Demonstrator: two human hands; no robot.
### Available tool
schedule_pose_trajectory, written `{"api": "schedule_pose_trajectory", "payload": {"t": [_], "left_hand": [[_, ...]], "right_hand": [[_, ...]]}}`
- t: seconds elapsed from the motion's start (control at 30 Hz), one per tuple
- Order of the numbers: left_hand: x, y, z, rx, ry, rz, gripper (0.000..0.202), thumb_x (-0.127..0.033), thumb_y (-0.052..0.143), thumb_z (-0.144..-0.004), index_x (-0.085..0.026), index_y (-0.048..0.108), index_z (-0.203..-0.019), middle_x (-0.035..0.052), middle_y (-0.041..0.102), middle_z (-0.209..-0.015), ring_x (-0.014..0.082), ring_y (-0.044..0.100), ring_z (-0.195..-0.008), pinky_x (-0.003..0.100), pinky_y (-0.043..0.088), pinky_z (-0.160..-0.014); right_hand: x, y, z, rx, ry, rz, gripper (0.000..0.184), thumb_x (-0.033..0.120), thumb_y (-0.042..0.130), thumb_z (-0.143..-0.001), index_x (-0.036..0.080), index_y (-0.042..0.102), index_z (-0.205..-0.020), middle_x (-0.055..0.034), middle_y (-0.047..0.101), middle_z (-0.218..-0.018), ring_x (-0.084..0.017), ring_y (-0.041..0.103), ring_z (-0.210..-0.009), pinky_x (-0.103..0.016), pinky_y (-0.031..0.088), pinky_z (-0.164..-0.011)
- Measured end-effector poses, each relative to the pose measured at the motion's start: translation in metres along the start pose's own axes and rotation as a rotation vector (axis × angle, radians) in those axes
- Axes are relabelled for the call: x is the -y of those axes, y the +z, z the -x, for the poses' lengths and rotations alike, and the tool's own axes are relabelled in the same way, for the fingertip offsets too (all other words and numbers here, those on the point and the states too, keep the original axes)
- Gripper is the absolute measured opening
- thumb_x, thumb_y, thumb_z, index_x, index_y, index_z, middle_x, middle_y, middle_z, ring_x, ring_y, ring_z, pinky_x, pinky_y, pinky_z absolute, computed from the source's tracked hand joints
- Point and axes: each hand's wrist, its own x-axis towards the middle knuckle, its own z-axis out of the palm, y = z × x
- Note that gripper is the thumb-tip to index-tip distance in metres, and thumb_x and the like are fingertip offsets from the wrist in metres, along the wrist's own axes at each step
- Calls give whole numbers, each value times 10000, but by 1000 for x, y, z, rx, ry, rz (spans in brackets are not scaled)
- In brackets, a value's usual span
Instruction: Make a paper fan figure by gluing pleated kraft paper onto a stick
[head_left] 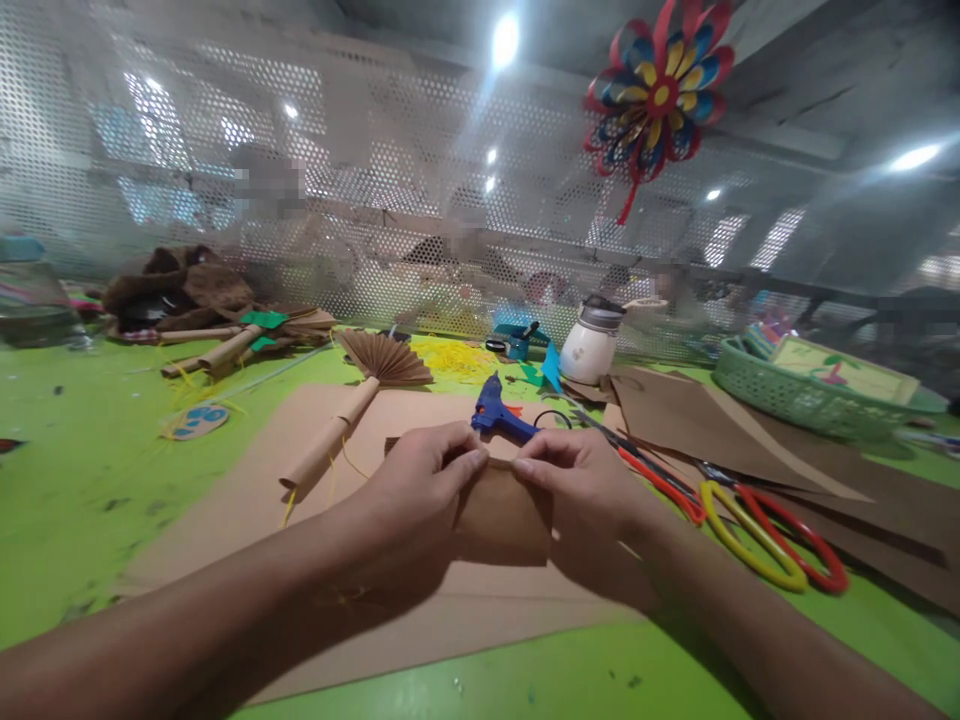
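Note:
Between my two hands is a small piece of brown paper [504,515], its upper edge pinched and apparently folded or rolled. My left hand [427,480] grips that edge on the left with thumb and fingers. On the right, my right hand [581,480] pinches the same edge. Beneath lies a large sheet of brown paper [360,640]. A blue glue gun [495,408] rests just beyond my fingertips. To the left sits a rolled paper tube [334,435] with a pleated paper fan [386,357] at its far end and yellow string hanging from it.
Right of my hands lie scissors with red and yellow handles [757,530] beside stacked brown sheets [697,430]. A white jar [589,345], yellow shreds [457,357] and a green basket [795,390] stand farther back. More paper tubes [232,345] lie at the left on the green table [97,450].

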Motion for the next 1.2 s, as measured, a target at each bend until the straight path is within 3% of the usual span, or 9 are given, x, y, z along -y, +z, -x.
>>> {"api": "schedule_pose_trajectory", "payload": {"t": [0.3,0.57,0.7,0.8,0.97,1.2], "left_hand": [[21,2,-14,53,-97,312,191,-319,514,-792,-181,512,-660,-44,473,-572,114,437,-530,224,316,-502],[2,7,8,12,-38,99,235,-280,450,-843,-173,529,-648,-20,488,-623,117,417,-591,221,261,-483],[2,12,11,16,-45,88,269,-286,442,-847,-167,533,-624,-23,458,-609,110,376,-571,231,239,-468],[6,13,10,37,-81,202,279,-306,434,-857,-166,533,-637,-40,409,-596,97,321,-537,229,226,-456],[10,12,6,84,-78,345,229,-273,474,-841,-161,567,-664,-48,404,-562,91,309,-519,224,236,-467],[1,3,2,122,-50,313,243,-281,524,-812,-158,570,-607,-45,441,-522,89,369,-509,211,268,-478]], "right_hand": [[-9,-8,-6,-13,25,-25,224,351,696,-726,154,625,-647,17,554,-602,-102,478,-554,-235,370,-537],[1,2,1,-14,21,78,139,270,646,-744,171,607,-654,23,539,-531,-109,475,-492,-230,366,-460],[7,5,4,-25,-45,163,94,235,648,-746,167,644,-681,2,602,-601,-120,523,-557,-239,404,-518],[6,4,3,-9,-28,18,97,247,691,-717,157,672,-748,-12,634,-684,-127,555,-623,-251,426,-577],[8,3,2,-16,55,-224,197,309,768,-655,155,656,-705,23,585,-588,-98,513,-530,-243,400,-523],[6,7,4,-86,44,-320,214,312,792,-630,161,643,-599,41,538,-538,-68,438,-472,-211,343,-461]]}}
